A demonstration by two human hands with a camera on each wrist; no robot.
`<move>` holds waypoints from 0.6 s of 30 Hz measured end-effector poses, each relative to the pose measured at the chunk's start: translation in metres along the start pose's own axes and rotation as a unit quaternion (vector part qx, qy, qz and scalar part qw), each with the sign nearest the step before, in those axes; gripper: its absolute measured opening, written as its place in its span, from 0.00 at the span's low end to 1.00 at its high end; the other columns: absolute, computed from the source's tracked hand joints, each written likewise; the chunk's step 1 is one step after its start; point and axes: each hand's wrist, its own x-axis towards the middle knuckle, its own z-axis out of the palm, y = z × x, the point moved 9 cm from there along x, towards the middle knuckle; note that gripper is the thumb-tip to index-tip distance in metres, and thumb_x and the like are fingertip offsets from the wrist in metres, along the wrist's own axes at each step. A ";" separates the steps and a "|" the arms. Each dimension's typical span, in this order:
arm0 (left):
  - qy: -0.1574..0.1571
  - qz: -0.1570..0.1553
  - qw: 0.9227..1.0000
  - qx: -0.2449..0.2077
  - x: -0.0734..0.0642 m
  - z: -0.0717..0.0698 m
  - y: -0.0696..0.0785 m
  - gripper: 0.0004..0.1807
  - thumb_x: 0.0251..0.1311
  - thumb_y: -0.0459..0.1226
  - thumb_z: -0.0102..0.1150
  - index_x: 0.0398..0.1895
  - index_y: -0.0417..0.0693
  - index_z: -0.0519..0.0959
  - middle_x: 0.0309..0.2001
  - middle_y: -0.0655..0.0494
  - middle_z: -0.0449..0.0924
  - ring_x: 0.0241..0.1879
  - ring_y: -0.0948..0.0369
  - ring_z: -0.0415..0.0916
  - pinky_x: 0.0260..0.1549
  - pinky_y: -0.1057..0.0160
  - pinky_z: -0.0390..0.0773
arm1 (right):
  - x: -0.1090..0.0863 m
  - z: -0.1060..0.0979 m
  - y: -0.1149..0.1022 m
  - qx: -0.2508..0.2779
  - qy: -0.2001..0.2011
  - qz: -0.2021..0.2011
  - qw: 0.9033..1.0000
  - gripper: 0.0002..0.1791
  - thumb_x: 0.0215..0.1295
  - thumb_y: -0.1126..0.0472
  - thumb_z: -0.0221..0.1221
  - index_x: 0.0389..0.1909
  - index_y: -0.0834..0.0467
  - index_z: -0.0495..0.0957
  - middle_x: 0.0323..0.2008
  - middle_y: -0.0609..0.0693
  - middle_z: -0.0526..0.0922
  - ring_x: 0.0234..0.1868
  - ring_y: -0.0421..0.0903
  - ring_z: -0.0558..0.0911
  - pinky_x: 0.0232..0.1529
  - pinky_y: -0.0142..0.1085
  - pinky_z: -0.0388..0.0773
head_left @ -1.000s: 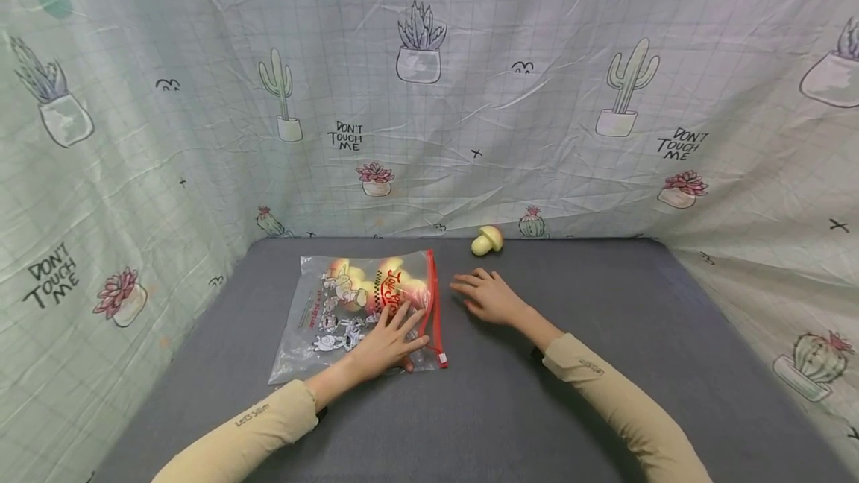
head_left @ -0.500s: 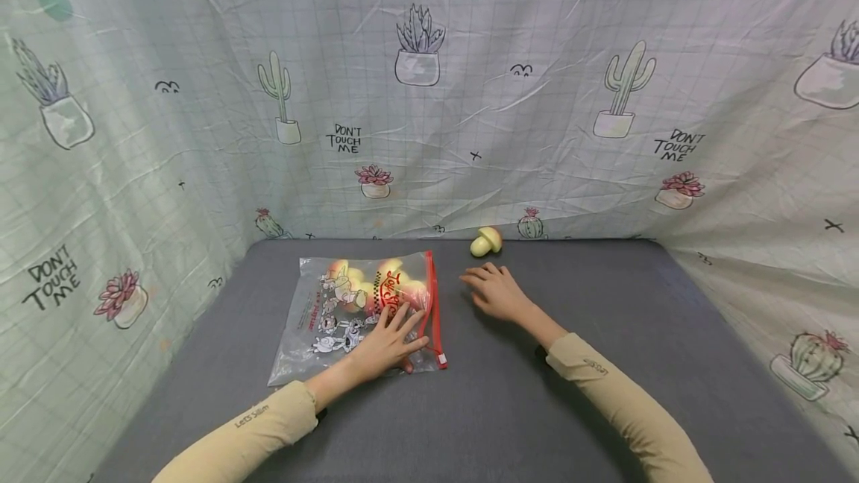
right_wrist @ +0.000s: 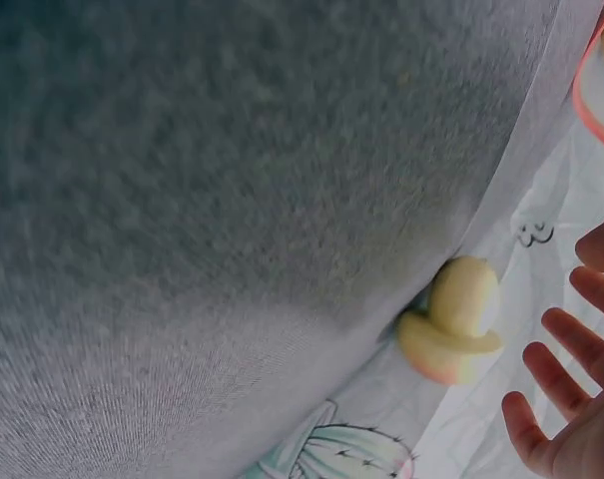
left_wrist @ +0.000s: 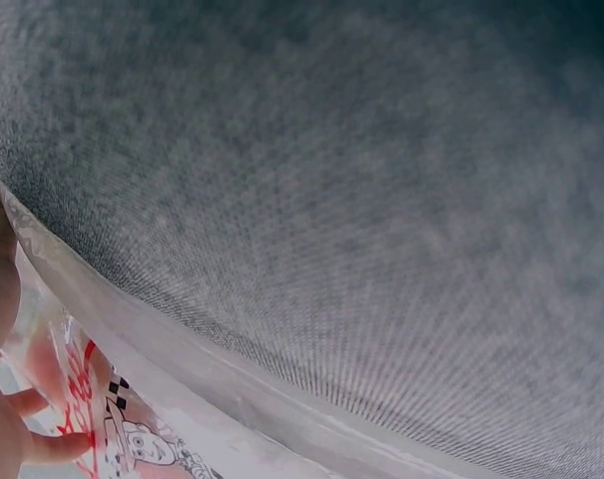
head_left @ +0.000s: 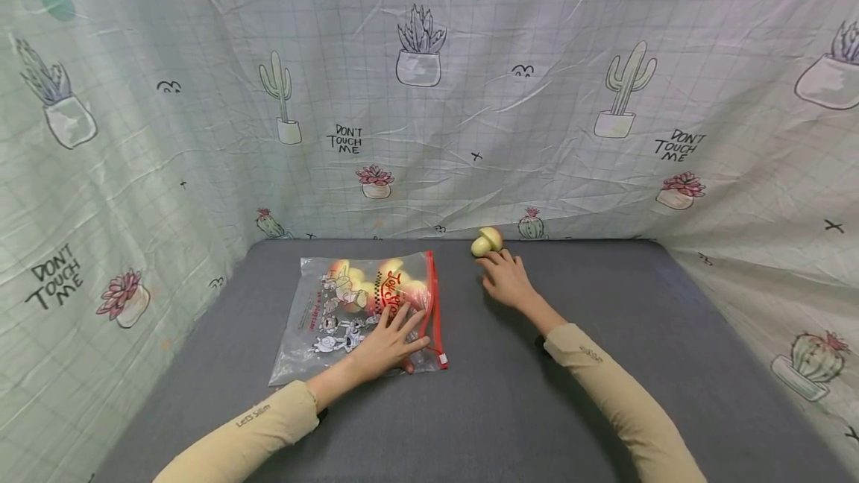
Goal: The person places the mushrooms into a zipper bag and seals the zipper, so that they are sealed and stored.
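Observation:
A clear zip bag (head_left: 298, 341) with red print and a red slider edge lies flat left of centre in the head view. Several yellow toy mushrooms (head_left: 356, 278) with reddish caps show through its plastic. On its lower right part rests my left hand (head_left: 381, 350), fingers spread; the left wrist view has the thumb at the bag's edge. A single toy mushroom (head_left: 493, 235) lies on its side at the table's back edge. My right hand (head_left: 508, 282) is just in front of it, fingertips close to its stem. In the right wrist view those fingers (right_wrist: 556, 384) are extended and spread, holding nothing.
The grey tabletop (head_left: 456, 423) ends at a hanging cloth (head_left: 470, 110) printed with potted cacti, which also closes in both sides. The lone mushroom is right up against the back cloth.
My right hand drew slightly right, then moved forward, up to the lone mushroom. My left hand and the bag stay where they were.

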 end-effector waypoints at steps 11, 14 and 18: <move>0.003 0.003 1.000 0.015 0.001 0.000 0.000 0.31 0.44 0.60 0.48 0.56 0.67 0.68 0.64 0.46 0.59 0.62 0.42 0.58 0.48 0.43 0.68 | 0.018 -0.001 0.021 0.004 -0.012 0.046 0.999 0.21 0.56 0.61 0.56 0.53 0.57 0.71 0.57 0.58 0.69 0.51 0.57 0.67 0.38 0.48 0.64; 0.010 0.004 1.000 0.018 0.001 0.000 -0.001 0.31 0.44 0.60 0.49 0.56 0.67 0.68 0.63 0.46 0.60 0.62 0.42 0.59 0.48 0.43 0.69 | 0.022 0.000 0.025 0.004 -0.009 0.053 0.999 0.22 0.57 0.61 0.56 0.54 0.57 0.70 0.58 0.59 0.68 0.51 0.58 0.67 0.38 0.49 0.64; 0.012 0.006 1.000 0.019 0.001 -0.001 0.000 0.31 0.44 0.59 0.50 0.56 0.67 0.68 0.63 0.46 0.60 0.61 0.42 0.59 0.47 0.44 0.69 | 0.027 0.004 0.029 -0.001 -0.008 0.066 0.998 0.25 0.57 0.60 0.55 0.57 0.57 0.67 0.60 0.60 0.65 0.54 0.59 0.66 0.42 0.51 0.64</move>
